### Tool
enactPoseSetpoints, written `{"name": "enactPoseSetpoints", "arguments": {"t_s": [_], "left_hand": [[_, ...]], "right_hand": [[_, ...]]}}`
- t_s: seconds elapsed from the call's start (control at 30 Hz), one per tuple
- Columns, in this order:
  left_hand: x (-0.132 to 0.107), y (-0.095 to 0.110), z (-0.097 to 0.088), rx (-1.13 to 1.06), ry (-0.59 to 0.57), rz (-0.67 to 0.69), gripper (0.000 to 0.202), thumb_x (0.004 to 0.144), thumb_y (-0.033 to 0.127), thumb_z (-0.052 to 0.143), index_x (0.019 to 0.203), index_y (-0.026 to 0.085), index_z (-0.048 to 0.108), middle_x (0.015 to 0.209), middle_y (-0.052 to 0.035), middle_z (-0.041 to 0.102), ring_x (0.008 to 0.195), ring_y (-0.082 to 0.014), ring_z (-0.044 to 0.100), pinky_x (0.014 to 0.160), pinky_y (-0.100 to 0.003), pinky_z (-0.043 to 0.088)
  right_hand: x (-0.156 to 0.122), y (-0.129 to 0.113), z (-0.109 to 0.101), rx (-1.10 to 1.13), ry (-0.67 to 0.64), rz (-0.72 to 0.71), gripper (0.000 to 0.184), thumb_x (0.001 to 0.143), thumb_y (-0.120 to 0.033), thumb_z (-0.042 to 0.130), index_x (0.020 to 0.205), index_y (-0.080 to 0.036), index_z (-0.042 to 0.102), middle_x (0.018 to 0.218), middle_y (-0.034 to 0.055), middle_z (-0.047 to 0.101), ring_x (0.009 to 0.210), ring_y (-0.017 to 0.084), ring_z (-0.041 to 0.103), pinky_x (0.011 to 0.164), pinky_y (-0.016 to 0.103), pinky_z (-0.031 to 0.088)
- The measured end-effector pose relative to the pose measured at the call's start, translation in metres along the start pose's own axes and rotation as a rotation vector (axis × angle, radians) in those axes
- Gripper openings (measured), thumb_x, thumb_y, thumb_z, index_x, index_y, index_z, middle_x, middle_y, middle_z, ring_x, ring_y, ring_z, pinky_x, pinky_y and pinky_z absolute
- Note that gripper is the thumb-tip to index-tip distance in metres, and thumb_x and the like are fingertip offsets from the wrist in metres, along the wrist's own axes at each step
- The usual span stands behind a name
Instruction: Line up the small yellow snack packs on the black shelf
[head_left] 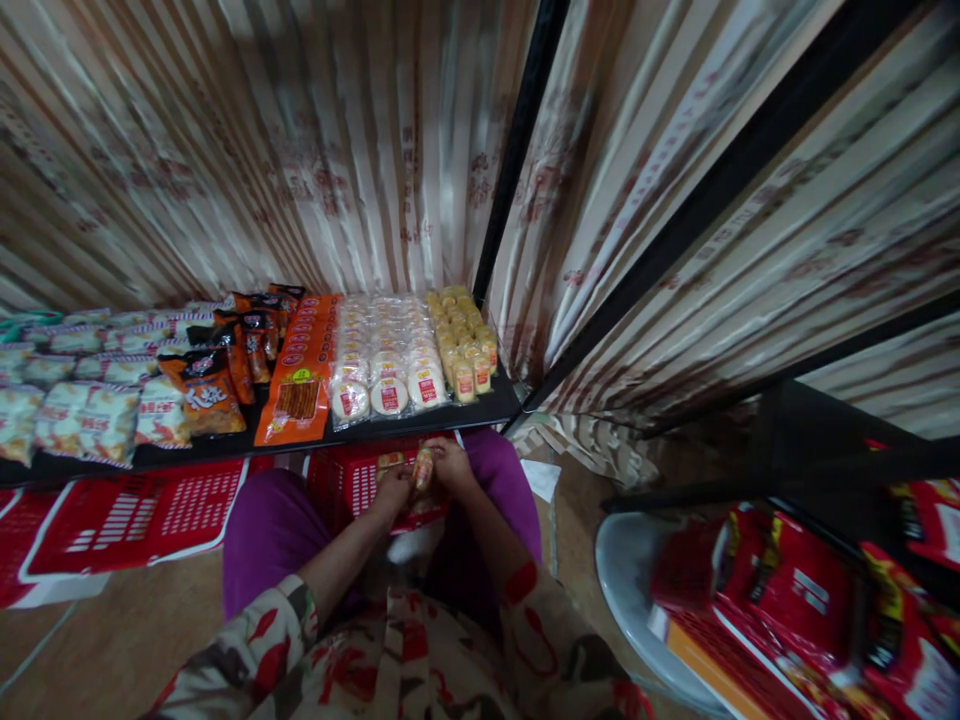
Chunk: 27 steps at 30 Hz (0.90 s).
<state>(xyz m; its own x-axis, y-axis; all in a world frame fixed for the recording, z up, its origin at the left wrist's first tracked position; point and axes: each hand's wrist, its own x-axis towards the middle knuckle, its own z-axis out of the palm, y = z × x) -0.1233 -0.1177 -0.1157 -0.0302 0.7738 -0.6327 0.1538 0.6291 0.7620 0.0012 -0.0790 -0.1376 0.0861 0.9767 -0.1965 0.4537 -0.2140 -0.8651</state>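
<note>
My right hand is closed around a small yellow packaged snack with a red label, held between my knees just below the shelf edge. My left hand is closed at the lower left side of the same packet. Another yellow packet shows just beyond my left fingers; whether they touch it I cannot tell. Both hands are over a red basket. On the black shelf in front stand rows of similar yellow packets, beside round white packaged crackers.
Left along the shelf lie flat orange packets, orange-and-black bags and white snack bags. Another red basket sits on the floor at left. Red packages and a grey basin are at right. Black frame bars and a curtain rise behind.
</note>
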Motion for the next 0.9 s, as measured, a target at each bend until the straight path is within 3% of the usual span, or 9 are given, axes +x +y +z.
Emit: {"name": "enactPoseSetpoints", "arguments": {"t_s": [0.13, 0.33, 0.47, 0.6, 0.73, 0.9], "left_hand": [[-0.009, 0.009, 0.005, -0.031, -0.035, 0.057, 0.005, 0.078, 0.018, 0.051, 0.080, 0.016, 0.055, 0.051, 0.0070, 0.049, 0.040, -0.0052, 0.043, 0.041, -0.015, 0.033], [-0.014, 0.020, 0.017, -0.038, -0.076, 0.133, 0.009, 0.076, 0.018, 0.054, 0.067, 0.015, 0.054, 0.048, 0.0068, 0.046, 0.041, -0.0048, 0.040, 0.043, -0.015, 0.033], [-0.018, 0.034, 0.025, -0.046, -0.056, 0.176, 0.004, 0.074, 0.017, 0.057, 0.073, 0.014, 0.059, 0.053, 0.0053, 0.052, 0.047, -0.0060, 0.046, 0.048, -0.016, 0.037], [-0.021, 0.049, 0.032, -0.020, -0.055, 0.246, 0.010, 0.073, 0.018, 0.056, 0.080, 0.013, 0.062, 0.058, 0.0039, 0.056, 0.051, -0.0072, 0.048, 0.052, -0.018, 0.039], [-0.015, 0.062, 0.044, 0.035, -0.043, 0.364, 0.013, 0.075, 0.016, 0.054, 0.084, 0.012, 0.063, 0.067, 0.0011, 0.060, 0.059, -0.0081, 0.052, 0.058, -0.017, 0.041], [-0.007, 0.084, 0.060, 0.221, 0.018, 0.484, 0.013, 0.076, 0.017, 0.056, 0.085, 0.014, 0.064, 0.069, 0.0008, 0.062, 0.063, -0.0087, 0.053, 0.062, -0.017, 0.042]], "right_hand": [[-0.003, -0.010, -0.013, 0.031, 0.004, -0.025, 0.032, 0.067, -0.005, 0.044, 0.086, -0.018, 0.066, 0.087, 0.0018, 0.068, 0.079, 0.013, 0.063, 0.078, 0.026, 0.051], [-0.007, -0.017, -0.029, 0.050, 0.084, -0.089, 0.032, 0.067, -0.005, 0.047, 0.086, -0.021, 0.066, 0.095, 0.0020, 0.067, 0.090, 0.015, 0.063, 0.086, 0.029, 0.050], [-0.011, -0.020, -0.041, 0.091, 0.146, -0.111, 0.034, 0.071, -0.008, 0.044, 0.096, -0.020, 0.063, 0.102, 0.0044, 0.065, 0.091, 0.014, 0.063, 0.089, 0.029, 0.050], [-0.019, -0.026, -0.055, 0.111, 0.268, -0.108, 0.034, 0.074, -0.015, 0.047, 0.106, -0.019, 0.059, 0.104, 0.0076, 0.063, 0.086, 0.015, 0.063, 0.081, 0.029, 0.053], [-0.026, -0.035, -0.069, 0.002, 0.417, -0.128, 0.036, 0.077, -0.025, 0.050, 0.110, -0.015, 0.056, 0.100, 0.0104, 0.063, 0.084, 0.018, 0.061, 0.078, 0.032, 0.052], [-0.028, -0.046, -0.081, -0.159, 0.491, -0.184, 0.037, 0.083, -0.033, 0.045, 0.112, -0.014, 0.058, 0.098, 0.0114, 0.064, 0.088, 0.021, 0.058, 0.085, 0.036, 0.046]]}}
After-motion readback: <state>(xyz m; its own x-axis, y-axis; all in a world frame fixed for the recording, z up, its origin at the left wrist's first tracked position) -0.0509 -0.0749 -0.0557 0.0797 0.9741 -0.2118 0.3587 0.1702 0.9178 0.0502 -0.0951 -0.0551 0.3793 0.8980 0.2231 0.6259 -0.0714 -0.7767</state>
